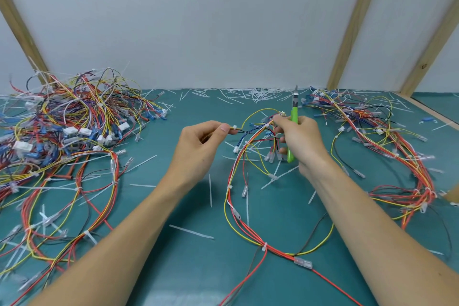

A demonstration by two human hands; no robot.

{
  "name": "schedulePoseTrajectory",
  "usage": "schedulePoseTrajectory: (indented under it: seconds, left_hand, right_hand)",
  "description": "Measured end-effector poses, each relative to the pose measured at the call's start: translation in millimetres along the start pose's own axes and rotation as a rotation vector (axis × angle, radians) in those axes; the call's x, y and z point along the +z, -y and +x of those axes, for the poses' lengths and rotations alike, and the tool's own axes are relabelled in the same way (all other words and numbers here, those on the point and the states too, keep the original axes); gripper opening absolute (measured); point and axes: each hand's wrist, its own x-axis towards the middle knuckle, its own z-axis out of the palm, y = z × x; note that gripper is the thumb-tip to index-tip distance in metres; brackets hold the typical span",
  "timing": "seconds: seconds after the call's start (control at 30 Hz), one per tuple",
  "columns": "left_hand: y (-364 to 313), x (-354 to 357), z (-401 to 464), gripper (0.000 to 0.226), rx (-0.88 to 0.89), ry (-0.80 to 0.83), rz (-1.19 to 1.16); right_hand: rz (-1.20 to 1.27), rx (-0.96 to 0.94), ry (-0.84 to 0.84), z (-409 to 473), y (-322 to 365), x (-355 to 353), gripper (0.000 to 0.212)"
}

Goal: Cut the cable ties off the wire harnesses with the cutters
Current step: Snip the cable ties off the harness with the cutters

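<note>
1. Hidden or unclear: the cutters' [293, 122] middle sits inside the right hand [299, 143]; only the steel tip above the fist and the green handle ends show. Whether the blades are parted cannot be told. The left pile [62, 122] runs off the frame edge; its wires are too tangled to separate by eye. The right pile [387, 141] is partly blurred.
2. Writing: none readable on the cutters, connectors or worktop [173, 206].
3. Left hand [201, 146]: forearm reaches in from low left, palm turned inward, grip pinching a yellow wire near a white tie [234, 127] between thumb and forefinger; other fingers curled loosely.
4. Right hand: forearm comes in from low right; fingers wrapped round the cutters, tip pointing up and away, while the thumb and forefinger also pinch the harness [248, 181] at a tied bundle.
5. Harness: held between the two hands at its upper end, its red, yellow and black wires looping down onto the worktop between the forearms, several white ties on it.
6. Cut tie offcuts [258, 93] lie along the back edge by the white wall, more scattered across the worktop.
</note>
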Motion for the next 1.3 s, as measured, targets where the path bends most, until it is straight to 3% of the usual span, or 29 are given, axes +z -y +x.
schedulePoseTrajectory:
  seconds: [0.17,0.33,0.47,0.6,0.67,0.77,0.83,1.0,1.17,1.3]
  left_hand:
    - [-6.1,7.0,-10.8,0.018,0.085,0.270,0.031]
    - [-9.0,11.3,-16.2,0.014,0.081,0.408,0.080]
    - [-11.1,13.5,-19.4,0.014,0.104,0.438,0.131]
    - [-13.5,16.0,-21.8,0.030,0.169,0.367,0.182]
    - [-15.6,16.6,-20.9,0.043,0.216,0.186,0.212]
    - [-16.5,10.2,-14.2,0.051,0.199,-0.161,0.080]
    - [-15.1,5.4,-9.0,0.048,0.152,-0.268,0.014]
    - [-6.4,7.6,-4.8,0.028,0.079,-0.203,0.043]
    - [-1.9,12.4,-4.9,0.012,0.030,-0.091,0.048]
    - [2.1,11.2,-4.1,0.013,0.004,-0.049,0.018]
  right_hand:
    - [0.006,0.116,-0.004,3.2,0.2,-8.2,0.035]
    - [0.258,0.281,0.063,6.9,0.3,-11.4,0.037]
    - [0.238,0.268,0.068,8.4,-1.3,-10.3,0.014]
    - [0.263,0.286,0.150,8.7,-1.1,-9.2,0.016]
    - [0.249,0.293,0.193,8.0,-1.2,-6.9,0.018]
    - [0.283,0.263,0.242,4.1,-0.7,-2.5,0.011]
    - [0.327,0.228,0.291,0.1,0.4,0.3,0.011]
    - [0.359,0.071,0.418,-9.8,4.0,4.4,0.029]
    - [0.198,-0.084,0.473,-22.3,0.8,14.8,0.029]
    - [0.033,-0.275,0.504,-31.3,-2.3,23.5,0.029]
